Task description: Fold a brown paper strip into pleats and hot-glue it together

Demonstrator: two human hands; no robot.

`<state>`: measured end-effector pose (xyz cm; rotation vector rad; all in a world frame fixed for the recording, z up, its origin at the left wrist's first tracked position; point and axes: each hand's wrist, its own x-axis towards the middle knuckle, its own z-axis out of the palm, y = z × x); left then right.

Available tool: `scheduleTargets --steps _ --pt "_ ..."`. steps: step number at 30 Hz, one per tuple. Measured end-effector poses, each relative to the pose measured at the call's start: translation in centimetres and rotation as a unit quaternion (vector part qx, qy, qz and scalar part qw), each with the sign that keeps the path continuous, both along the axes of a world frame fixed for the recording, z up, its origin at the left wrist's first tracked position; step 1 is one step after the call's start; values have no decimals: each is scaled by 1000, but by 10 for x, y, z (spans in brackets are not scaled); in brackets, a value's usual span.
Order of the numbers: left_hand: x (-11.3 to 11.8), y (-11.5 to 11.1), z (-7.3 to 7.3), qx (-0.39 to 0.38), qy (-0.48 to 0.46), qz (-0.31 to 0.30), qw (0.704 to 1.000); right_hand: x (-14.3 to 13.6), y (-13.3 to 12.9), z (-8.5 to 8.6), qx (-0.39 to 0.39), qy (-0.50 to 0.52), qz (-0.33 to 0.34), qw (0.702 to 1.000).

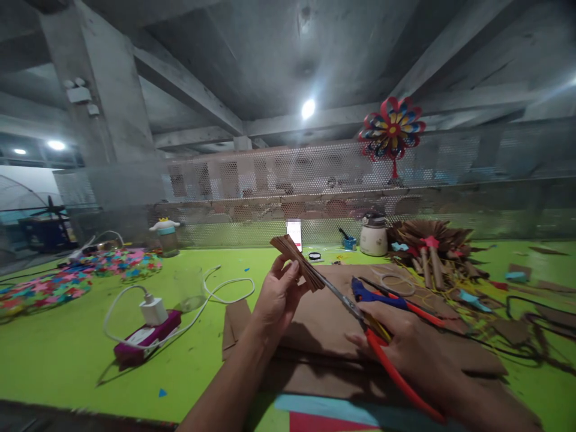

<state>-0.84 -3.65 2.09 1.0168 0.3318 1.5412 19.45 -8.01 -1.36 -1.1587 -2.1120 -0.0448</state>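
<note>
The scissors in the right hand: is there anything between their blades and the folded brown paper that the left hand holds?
Nothing visible. The scissors, in the right hand, already reach the folded brown paper with their blade tips at its lower edge. The left hand holds the paper from below, its fingers beside the blades, not across them.

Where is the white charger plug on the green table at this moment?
In the head view, the white charger plug sits left of the left hand, on a magenta box on the green table.
</note>
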Motion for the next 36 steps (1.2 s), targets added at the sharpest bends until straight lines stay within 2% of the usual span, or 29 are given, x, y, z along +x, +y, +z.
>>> scheduleTargets --steps 11,27,36 --pt "4 -3 -2 5 16 -5 1000 -2 1 2 11 0 -10 1000" --pt "5 -3 -1 1 17 1 1000 -3 7 -7 34 16 13 999" --pt "10 -5 -4 12 14 -9 1000 -4 8 -5 15 10 7 1000"
